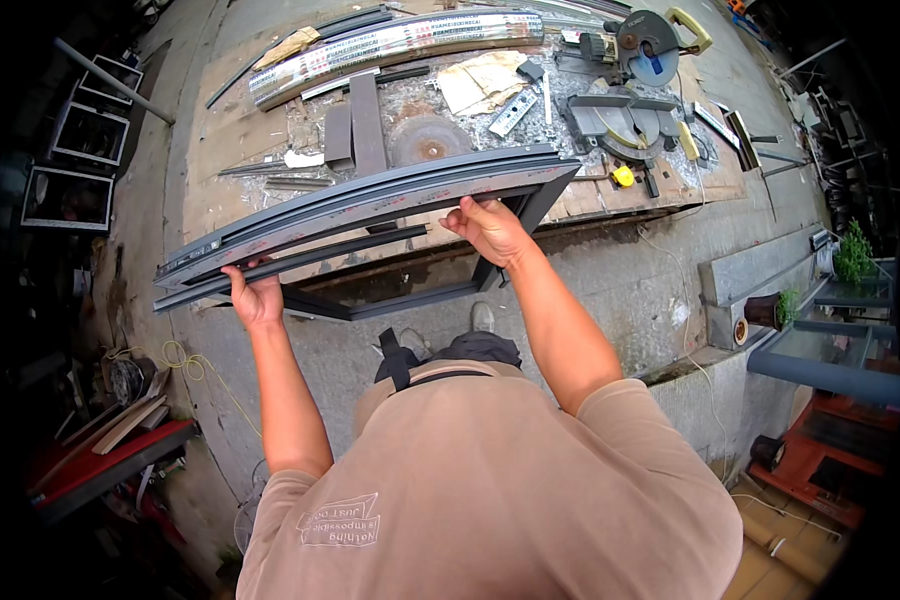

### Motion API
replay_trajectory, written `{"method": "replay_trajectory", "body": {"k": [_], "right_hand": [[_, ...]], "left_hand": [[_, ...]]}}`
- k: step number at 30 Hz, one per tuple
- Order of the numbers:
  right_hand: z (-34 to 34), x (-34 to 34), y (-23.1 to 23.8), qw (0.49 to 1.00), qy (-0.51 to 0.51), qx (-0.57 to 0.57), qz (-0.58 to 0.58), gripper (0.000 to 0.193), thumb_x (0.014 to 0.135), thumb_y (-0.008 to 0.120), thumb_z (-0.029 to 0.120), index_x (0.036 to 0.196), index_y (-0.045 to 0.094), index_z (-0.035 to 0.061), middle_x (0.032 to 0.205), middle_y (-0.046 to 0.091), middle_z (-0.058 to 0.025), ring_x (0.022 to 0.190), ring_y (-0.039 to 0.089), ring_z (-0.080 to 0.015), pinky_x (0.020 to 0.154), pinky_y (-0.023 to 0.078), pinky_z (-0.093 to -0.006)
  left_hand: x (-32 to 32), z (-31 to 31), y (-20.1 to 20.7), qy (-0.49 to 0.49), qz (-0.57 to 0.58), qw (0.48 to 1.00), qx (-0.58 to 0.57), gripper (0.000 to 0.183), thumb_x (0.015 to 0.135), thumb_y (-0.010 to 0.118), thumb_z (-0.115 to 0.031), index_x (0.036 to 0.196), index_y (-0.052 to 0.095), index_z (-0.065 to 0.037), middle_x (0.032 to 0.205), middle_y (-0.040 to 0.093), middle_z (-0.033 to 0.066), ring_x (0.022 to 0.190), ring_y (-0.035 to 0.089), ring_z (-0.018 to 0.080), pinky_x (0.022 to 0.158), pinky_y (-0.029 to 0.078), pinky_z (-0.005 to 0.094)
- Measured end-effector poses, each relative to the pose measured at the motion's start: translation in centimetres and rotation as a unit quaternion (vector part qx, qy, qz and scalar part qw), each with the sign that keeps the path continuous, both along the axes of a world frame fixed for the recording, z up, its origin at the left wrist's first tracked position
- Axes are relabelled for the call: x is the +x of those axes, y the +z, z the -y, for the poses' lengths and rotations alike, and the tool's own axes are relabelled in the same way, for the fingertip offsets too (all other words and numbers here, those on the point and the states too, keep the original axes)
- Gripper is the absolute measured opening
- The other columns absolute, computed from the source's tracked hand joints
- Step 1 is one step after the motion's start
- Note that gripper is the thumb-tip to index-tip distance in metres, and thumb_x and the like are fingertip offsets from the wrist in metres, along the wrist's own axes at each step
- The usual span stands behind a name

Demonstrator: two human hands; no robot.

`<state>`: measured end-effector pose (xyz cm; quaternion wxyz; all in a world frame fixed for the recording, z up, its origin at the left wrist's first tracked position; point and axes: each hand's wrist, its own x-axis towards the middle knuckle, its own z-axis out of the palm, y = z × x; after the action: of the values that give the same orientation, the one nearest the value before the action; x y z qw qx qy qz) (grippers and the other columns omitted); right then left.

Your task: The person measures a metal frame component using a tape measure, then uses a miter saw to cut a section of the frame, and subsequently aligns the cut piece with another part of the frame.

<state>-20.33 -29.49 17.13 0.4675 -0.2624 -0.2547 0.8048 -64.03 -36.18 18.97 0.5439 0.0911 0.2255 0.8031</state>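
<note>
A dark grey metal window frame (370, 200) stands tilted against the near edge of the workbench, its wide upper rail facing up. Along the inner side of that rail lies a long thin dark strip (350, 243), apart from the rail at its right end. My left hand (258, 298) is closed around the strip near its left end, thumb on top. My right hand (490, 232) is just beyond the strip's right end, at the rail's inner edge. Its fingers are bent and pressed together; what they hold, if anything, is hidden.
On the workbench (215, 190) are a miter saw (625, 120), a round saw blade (428, 140), a yellow tape measure (623, 177), wrapped profiles (400, 48) and dark profile offcuts (367, 125). Metal shavings cover its top. A cable (685, 290) runs along the floor at right.
</note>
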Motion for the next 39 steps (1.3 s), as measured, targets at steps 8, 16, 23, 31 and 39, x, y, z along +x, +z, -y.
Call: {"method": "replay_trajectory", "body": {"k": [8,16,23,31,39], "right_hand": [[0.2,0.7,2.8,0.998,0.025,0.037,0.047,0.028,0.100,0.073,0.028,0.118,0.070,0.0060,0.108,0.070,-0.0036,0.104,0.067,-0.0194,0.110,0.050,-0.0459],[-0.7,0.6,2.9,0.995,0.027,0.054,0.080,0.034,0.097,0.075,0.032,0.119,0.067,0.0076,0.107,0.066,-0.0003,0.095,0.062,-0.0160,0.113,0.048,-0.0474],[-1.2,0.9,3.2,0.990,0.040,0.081,0.108,0.040,0.094,0.078,0.035,0.117,0.065,0.0054,0.102,0.063,-0.0009,0.089,0.058,-0.0161,0.115,0.047,-0.0482],[-0.9,0.7,4.2,0.979,0.030,0.081,0.187,0.059,0.084,0.082,0.049,0.116,0.066,0.0014,0.101,0.066,-0.0036,0.089,0.059,-0.0157,0.112,0.049,-0.0448],[-0.3,1.8,2.7,0.982,-0.020,0.077,0.168,0.055,0.082,0.081,0.054,0.103,0.064,0.0055,0.089,0.063,-0.0020,0.085,0.060,-0.0169,0.108,0.052,-0.0450]], "left_hand": [[-0.4,0.0,-0.5,0.001,-0.007,1.000,0.008,0.032,0.096,0.076,-0.035,0.115,0.068,-0.011,0.107,0.065,-0.0018,0.090,0.051,0.0176,0.103,0.043,0.0400],[0.1,-0.4,-0.2,-0.002,0.004,1.000,0.021,0.031,0.094,0.078,-0.034,0.113,0.068,-0.012,0.105,0.064,-0.0026,0.090,0.051,0.0173,0.104,0.042,0.0392],[0.4,-0.2,0.4,0.007,0.002,1.000,0.020,0.031,0.094,0.077,-0.036,0.112,0.067,-0.012,0.103,0.064,-0.0031,0.089,0.051,0.0172,0.106,0.042,0.0395],[0.2,0.0,0.6,0.006,0.012,1.000,0.007,0.033,0.094,0.077,-0.036,0.113,0.068,-0.011,0.106,0.065,-0.0013,0.088,0.051,0.0174,0.109,0.043,0.0416],[2.5,-1.0,1.5,0.005,0.009,1.000,-0.004,0.047,0.087,0.081,-0.039,0.123,0.067,-0.011,0.116,0.067,-0.0023,0.093,0.051,0.0170,0.111,0.045,0.0426]]}}
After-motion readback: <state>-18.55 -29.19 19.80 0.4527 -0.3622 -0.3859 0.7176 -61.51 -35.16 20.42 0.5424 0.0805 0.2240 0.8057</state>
